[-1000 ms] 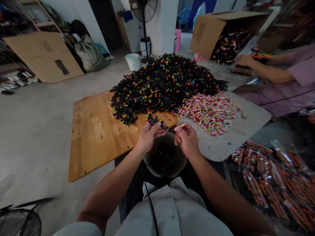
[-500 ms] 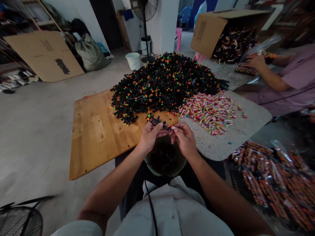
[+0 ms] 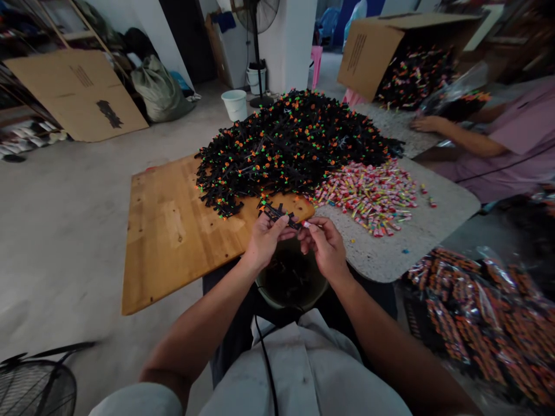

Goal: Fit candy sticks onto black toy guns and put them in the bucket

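My left hand [image 3: 264, 238] pinches a black plastic toy gun [image 3: 274, 212] with an orange and green tip, over the table's front edge. In my right hand [image 3: 328, 245], thumb and fingers are closed on a small pink-and-white candy tube [image 3: 306, 224]. Its end is close by the rear end of the toy gun; whether they touch I cannot tell. Below both hands is a bucket [image 3: 318, 296] with dark pieces inside. Beyond them rises a big pile of black toy guns [image 3: 295, 144], with a heap of pink candy tubes [image 3: 368, 196] to its right.
A wooden board [image 3: 160, 248] spans the left, a speckled tabletop [image 3: 385, 257] the right. Bagged orange and black goods [image 3: 477, 323] lie low on the right. A co-worker's hand [image 3: 427, 124] is near an open carton [image 3: 368, 58]. A fan [image 3: 39, 387] stands lower left.
My right hand has moved left, bringing the candy tube up to the toy gun's rear end. My left hand stays nearly still. The co-worker's hands and plastic bag have shifted.
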`<state>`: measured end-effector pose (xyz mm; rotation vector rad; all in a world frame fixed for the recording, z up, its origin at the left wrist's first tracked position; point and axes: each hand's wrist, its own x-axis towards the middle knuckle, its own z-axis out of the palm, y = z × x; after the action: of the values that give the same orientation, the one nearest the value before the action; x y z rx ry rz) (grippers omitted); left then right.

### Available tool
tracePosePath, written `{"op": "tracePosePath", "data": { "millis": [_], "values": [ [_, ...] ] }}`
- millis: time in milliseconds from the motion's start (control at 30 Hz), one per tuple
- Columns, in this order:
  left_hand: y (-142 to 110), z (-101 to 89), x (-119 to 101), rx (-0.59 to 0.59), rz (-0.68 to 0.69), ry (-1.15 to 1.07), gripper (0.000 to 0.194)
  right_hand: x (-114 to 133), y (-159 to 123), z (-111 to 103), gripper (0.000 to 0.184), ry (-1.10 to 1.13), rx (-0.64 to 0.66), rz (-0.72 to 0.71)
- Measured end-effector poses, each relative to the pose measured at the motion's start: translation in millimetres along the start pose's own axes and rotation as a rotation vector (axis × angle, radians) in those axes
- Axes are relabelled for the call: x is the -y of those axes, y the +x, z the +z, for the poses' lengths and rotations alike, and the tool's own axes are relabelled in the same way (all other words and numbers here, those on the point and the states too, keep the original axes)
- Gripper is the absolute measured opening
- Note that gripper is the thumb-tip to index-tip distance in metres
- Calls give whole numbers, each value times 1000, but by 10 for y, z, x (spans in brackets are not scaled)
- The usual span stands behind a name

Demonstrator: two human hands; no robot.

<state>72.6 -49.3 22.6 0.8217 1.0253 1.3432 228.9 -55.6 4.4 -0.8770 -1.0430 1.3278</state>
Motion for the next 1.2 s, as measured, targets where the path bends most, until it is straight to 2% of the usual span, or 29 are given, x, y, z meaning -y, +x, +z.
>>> {"op": "tracePosePath", "data": {
  "millis": [133,300,400,500,600,667,767,900,1000,1100,1200],
  "values": [
    [-23,34,61,-76,24,2,55,-14,-61,-4,25,-95,4,-45],
    [-64,28,197,-137,47,6,53,-52,-73,-21,27,37,52,121],
    [-87,-15,297,-67,37,-21,51,-37,-71,0,28,138,29,205],
    [-97,-73,390,52,36,-51,58,-3,-77,36,31,205,-3,262],
    [-97,-127,436,123,59,-40,63,25,-104,59,30,253,3,322],
    [-108,-148,440,127,101,-2,62,32,-141,70,29,274,17,359],
    [-151,-146,436,66,167,100,57,-2,-224,91,30,279,43,393],
    [-192,-147,466,11,116,207,54,-151,-294,99,32,258,44,407],
    [-151,-256,470,94,24,300,58,-285,-257,6,32,150,43,388],
    [-76,-502,356,250,-94,587,54,-365,-189,-207,28,-49,55,362],
    [9,-802,102,457,-280,822,47,-370,-104,-481,28,-350,197,404]
  ]
}}
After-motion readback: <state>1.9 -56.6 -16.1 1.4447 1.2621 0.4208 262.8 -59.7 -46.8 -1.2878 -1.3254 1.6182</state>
